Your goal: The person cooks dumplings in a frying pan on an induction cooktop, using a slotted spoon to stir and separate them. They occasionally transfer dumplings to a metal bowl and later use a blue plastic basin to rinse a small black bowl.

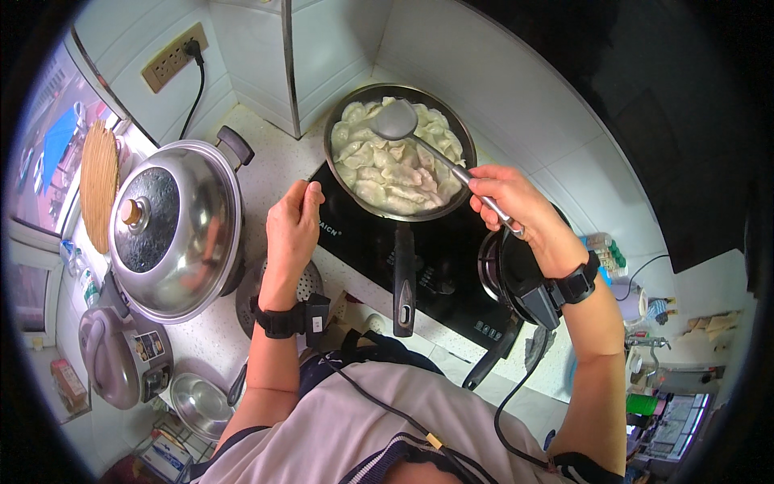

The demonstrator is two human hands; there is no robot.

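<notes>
A frying pan (404,311) full of pale dumplings (387,163) sits on a black glass cooktop (357,233), its handle pointing towards me. My right hand (505,196) grips the handle of a metal ladle (396,120), whose bowl is over the dumplings near the pan's far side. Whether the bowl touches them I cannot tell. My left hand (294,221) is raised left of the pan, over the cooktop's left edge, with fingers curled and nothing visible in them. Both wrists wear black straps with small devices.
A large lidded steel pot (199,224) stands left, with an electric pressure cooker (115,357) and a steel bowl (202,405) nearer me. A perforated metal utensil (308,281) lies behind my left wrist. Another dark pan (520,260) is under my right wrist. A cable hangs by my right arm.
</notes>
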